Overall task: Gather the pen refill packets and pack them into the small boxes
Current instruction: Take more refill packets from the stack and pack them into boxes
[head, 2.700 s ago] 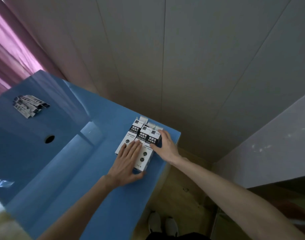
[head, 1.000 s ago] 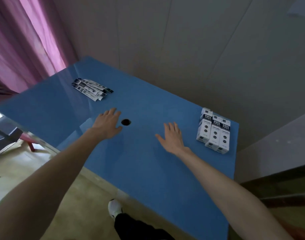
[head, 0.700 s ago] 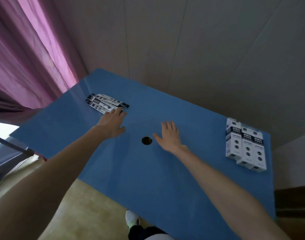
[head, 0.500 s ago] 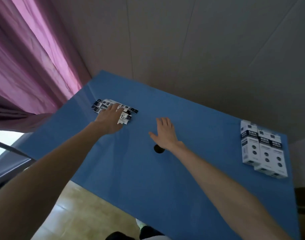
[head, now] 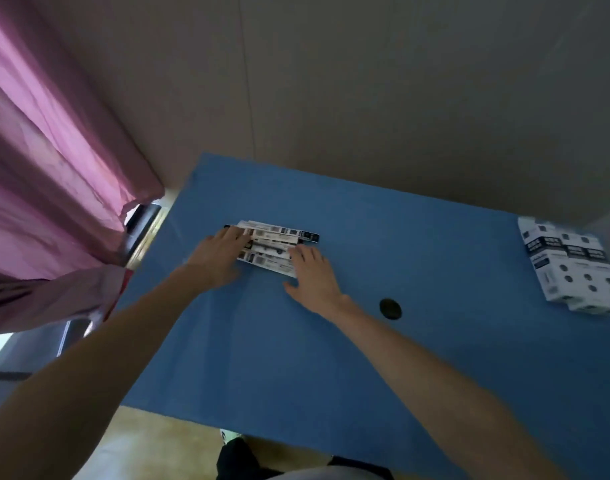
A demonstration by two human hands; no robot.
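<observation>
A loose pile of long white-and-black pen refill packets (head: 274, 242) lies on the blue table (head: 296, 358), toward its far left. My left hand (head: 220, 256) rests flat on the pile's left end, fingers spread. My right hand (head: 314, 275) lies with its fingertips on the pile's right end. Neither hand has closed around a packet. Three small white-and-black boxes (head: 570, 268) lie side by side at the table's far right edge, well away from both hands.
A round dark hole (head: 390, 309) sits in the tabletop right of my right wrist. A pink curtain (head: 54, 188) hangs at the left, close to the table's left edge. A plain wall stands behind the table. My shoe and floor show below the near edge.
Both hands left the boxes at the right and travelled left across the table. The left hand reached the packet pile first; the right hand has now passed the hole and landed on the pile's other end.
</observation>
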